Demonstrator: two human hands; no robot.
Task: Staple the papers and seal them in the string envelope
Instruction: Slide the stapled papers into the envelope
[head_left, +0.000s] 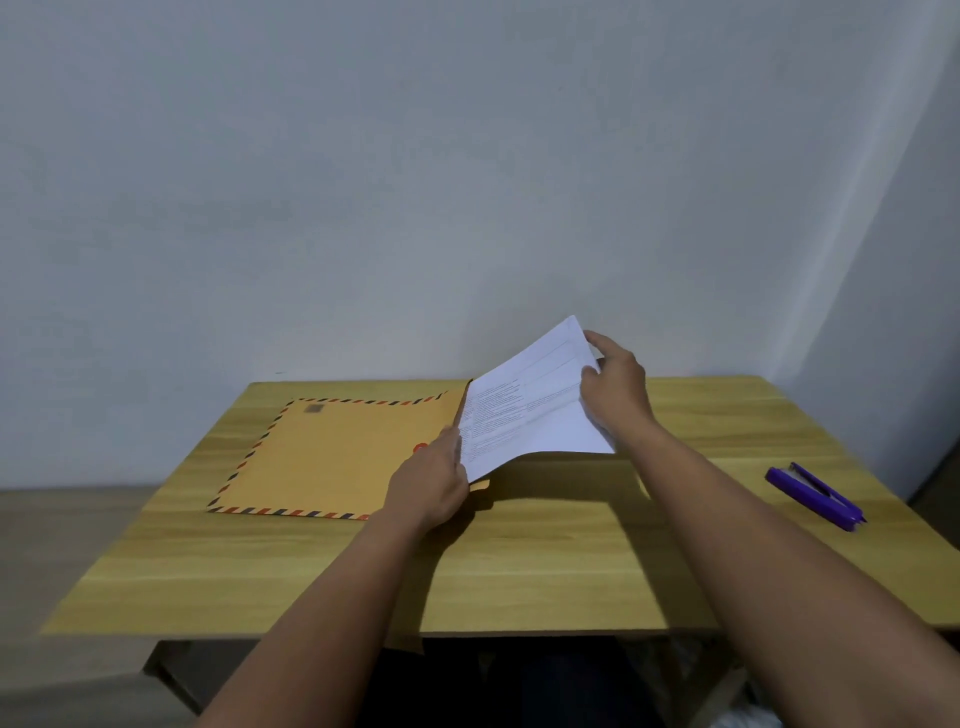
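Seen from above, at a pale wooden table (519, 561) set against a bare grey-white wall (415, 156): two bare forearms reaching forward over the tabletop.

Held in the right hand (615, 389) — fingers curled round the far right edge — a thin sheaf of white printed papers (524, 410), that end lifted clear of the table and tilted up toward the wall. Lower left edge of the sheaf meeting the open right-hand end of a flat mustard-yellow paper envelope (332, 452) trimmed with a red-and-dark striped airmail border; how far the sheets sit inside the mouth not readable from here.

Gripping that open end, the left hand (434, 483), knuckles up, fingers bent over the envelope's edge just where the papers enter. Peeping out beside the left hand's knuckles, a small red disc (420, 447) — apparently part of the string fastener. Rest of the envelope lying flat on the wood, stretching away to the left of the left hand.

Well to the right of the right forearm, near the table's edge and untouched by either hand, a purple plastic stapler (815, 496), lying slantwise.
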